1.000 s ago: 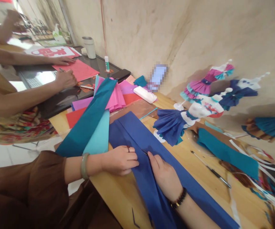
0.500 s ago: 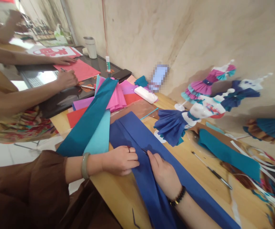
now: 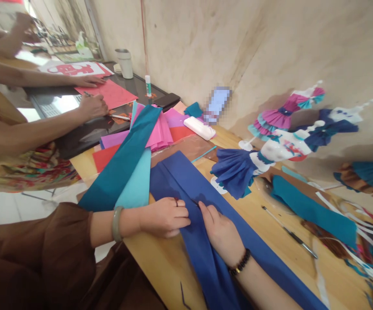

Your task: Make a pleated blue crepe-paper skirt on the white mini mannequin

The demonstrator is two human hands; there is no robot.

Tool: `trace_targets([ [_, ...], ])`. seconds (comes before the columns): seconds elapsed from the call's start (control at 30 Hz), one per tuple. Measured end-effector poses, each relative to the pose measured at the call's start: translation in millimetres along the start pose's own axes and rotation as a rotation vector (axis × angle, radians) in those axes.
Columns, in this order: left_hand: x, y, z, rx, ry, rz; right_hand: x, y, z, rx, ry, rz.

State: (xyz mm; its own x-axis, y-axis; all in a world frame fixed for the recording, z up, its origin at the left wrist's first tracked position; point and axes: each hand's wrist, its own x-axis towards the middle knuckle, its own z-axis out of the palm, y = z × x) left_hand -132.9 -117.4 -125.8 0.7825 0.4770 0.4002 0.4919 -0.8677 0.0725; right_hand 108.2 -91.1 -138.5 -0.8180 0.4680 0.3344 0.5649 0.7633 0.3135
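A long, folded piece of blue crepe paper [image 3: 180,170] runs diagonally over the wooden table under both hands. At its near edge, my left hand [image 3: 165,216] is closed, with the fingers curled over the paper. My right hand [image 3: 222,234] lies on the sheet, pinching a slim dark tool [image 3: 195,202]; only its tip shows, so its kind is unclear. This tip lies along the fold, close to the left fingertips. A thin blue scrap [image 3: 183,295] lies near the table's front edge.
Teal paper [image 3: 122,159] and other coloured sheets lie left. White dress forms [image 3: 280,146] in paper dresses stand behind, right. A pen [image 3: 291,234] and teal strip [image 3: 315,211] lie right. Another person's hand [image 3: 94,105] holds a pen over red paper [image 3: 115,94].
My right hand has shifted very slightly up and left along the blue paper with the dark tool. My left hand keeps its place; the whole view drifts a little.
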Motion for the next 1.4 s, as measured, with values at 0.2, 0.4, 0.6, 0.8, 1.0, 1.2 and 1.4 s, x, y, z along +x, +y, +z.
trace_targets([
  [0.2,1,0,-0.8,0.015,-0.017,0.005,-3,0,1,0.013,-0.013,0.009],
  [0.4,0,1,-0.2,-0.009,0.016,0.019,-1,-1,-1,-0.011,-0.002,0.012],
  [0.6,1,1,-0.6,-0.001,-0.029,0.013,5,-3,-3,0.007,0.022,-0.002],
  [0.8,2,2,-0.6,-0.004,-0.009,0.019,4,-2,1,0.037,0.008,-0.009],
  [1.0,1,1,-0.8,-0.010,0.058,0.002,-2,4,2,0.058,0.022,0.021],
  [1.2,-1,-1,3.7,-0.024,0.054,-0.120,-19,11,-3,0.088,0.034,0.074],
  [1.4,-3,0,7.2,0.011,0.014,-0.188,-21,10,-8,0.074,0.085,0.124],
])
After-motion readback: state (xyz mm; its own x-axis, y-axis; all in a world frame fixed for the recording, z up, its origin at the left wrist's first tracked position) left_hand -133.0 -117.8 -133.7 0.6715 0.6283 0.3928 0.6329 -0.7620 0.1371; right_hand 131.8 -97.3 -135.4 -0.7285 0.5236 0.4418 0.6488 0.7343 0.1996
